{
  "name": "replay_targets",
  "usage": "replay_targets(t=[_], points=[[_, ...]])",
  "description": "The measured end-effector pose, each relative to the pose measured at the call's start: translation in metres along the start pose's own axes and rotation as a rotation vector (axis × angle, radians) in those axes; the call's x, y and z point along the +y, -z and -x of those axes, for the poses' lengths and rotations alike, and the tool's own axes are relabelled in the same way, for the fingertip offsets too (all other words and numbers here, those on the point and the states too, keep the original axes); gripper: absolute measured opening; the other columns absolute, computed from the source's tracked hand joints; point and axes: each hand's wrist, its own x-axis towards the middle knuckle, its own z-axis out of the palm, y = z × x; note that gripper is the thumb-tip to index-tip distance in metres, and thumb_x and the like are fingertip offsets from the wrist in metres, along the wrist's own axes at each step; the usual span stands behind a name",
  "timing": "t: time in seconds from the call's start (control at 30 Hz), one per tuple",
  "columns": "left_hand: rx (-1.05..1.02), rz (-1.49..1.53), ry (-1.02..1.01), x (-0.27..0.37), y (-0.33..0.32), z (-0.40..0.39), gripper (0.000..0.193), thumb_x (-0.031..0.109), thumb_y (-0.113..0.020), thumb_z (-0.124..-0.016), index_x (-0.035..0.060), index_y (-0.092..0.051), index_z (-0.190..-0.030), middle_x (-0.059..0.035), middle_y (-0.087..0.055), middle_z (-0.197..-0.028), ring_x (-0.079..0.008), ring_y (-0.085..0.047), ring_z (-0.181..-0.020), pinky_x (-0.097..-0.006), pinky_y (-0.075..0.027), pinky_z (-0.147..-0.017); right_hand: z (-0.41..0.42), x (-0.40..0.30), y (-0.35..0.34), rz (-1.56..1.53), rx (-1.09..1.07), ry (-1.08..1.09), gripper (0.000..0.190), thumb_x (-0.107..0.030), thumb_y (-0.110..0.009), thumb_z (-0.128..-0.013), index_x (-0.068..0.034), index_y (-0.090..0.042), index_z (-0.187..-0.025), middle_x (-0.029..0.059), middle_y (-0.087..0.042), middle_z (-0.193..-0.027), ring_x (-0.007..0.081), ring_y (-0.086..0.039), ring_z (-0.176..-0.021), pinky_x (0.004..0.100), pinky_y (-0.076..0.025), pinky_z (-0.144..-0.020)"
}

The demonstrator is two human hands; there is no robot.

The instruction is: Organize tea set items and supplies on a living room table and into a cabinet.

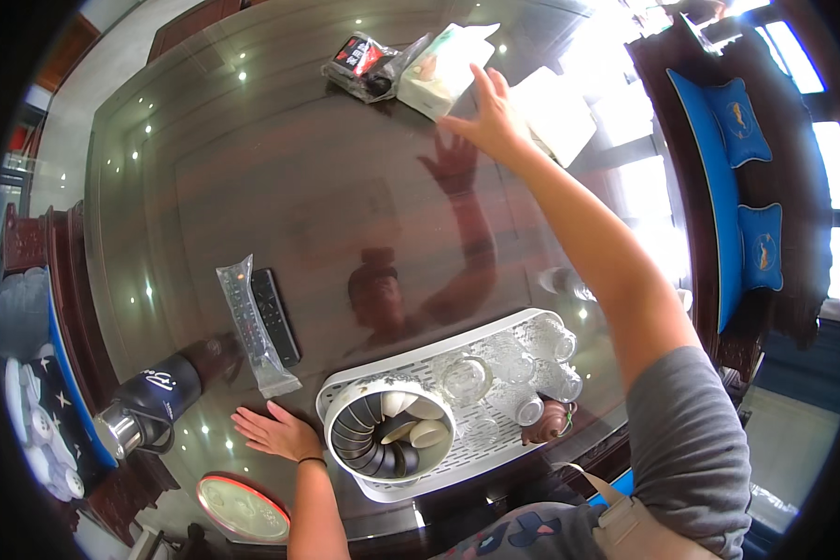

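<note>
My right hand is stretched out to the far side of the glossy dark table. Its fingers are spread, and nothing is in its grasp. The fingertips come close to a white soft packet, apparently tissues; whether they touch is unclear. Behind the hand is a second white packet, partly covered by it and washed out by glare. My left hand rests palm down at the near side of the table, holding nothing. It lies between a white slotted tray and a dark blue flask.
On the tray are a round container of dark and pale cups, several upturned glasses and a small brown teapot. Two remote controls, one plastic-wrapped, lie left of centre. A plastic-wrapped dark item and a red-rimmed oval lid-like object are nearby.
</note>
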Motion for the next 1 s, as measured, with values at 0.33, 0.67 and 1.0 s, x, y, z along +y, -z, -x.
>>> replay_targets(t=[0.33,0.67,1.0], points=[[0.023,0.022,-0.027,0.007,-0.001,0.001,0.061,0.04,-0.039,-0.098,0.0051,-0.026,-0.147,-0.0146,-0.022,-0.155,-0.0298,-0.017,-0.144,-0.0515,-0.01,-0.116,-0.002,0.031,-0.024,0.076,0.06,0.182,0.024,-0.01,-0.052,-0.088,-0.01,-0.058,-0.111,0.0054,-0.056,-0.13,0.032,-0.06,-0.104,0.0395,-0.051,-0.084],[0.022,-0.021,-0.018,0.005,0.001,0.002,0.062,0.041,-0.039,-0.099,0.0054,-0.026,-0.147,-0.0134,-0.023,-0.155,-0.0298,-0.017,-0.144,-0.0516,-0.011,-0.116,0.071,0.007,0.074,-0.07,0.136,0.411,0.041,0.011,-0.047,-0.074,-0.009,-0.06,-0.109,0.0086,-0.055,-0.126,0.0342,-0.053,-0.115,0.041,-0.046,-0.095],[0.009,0.046,-0.054,0.016,0.003,0.004,0.065,0.041,-0.042,-0.096,0.0023,-0.028,-0.146,-0.0159,-0.023,-0.154,-0.0349,-0.018,-0.143,-0.0532,-0.011,-0.115,-0.133,-0.064,-0.1,0.2,0.025,0.368,0.094,-0.061,-0.072,-0.067,-0.032,-0.03,-0.146,0.0062,-0.017,-0.156,0.0378,-0.009,-0.143,0.0731,-0.017,-0.103]])
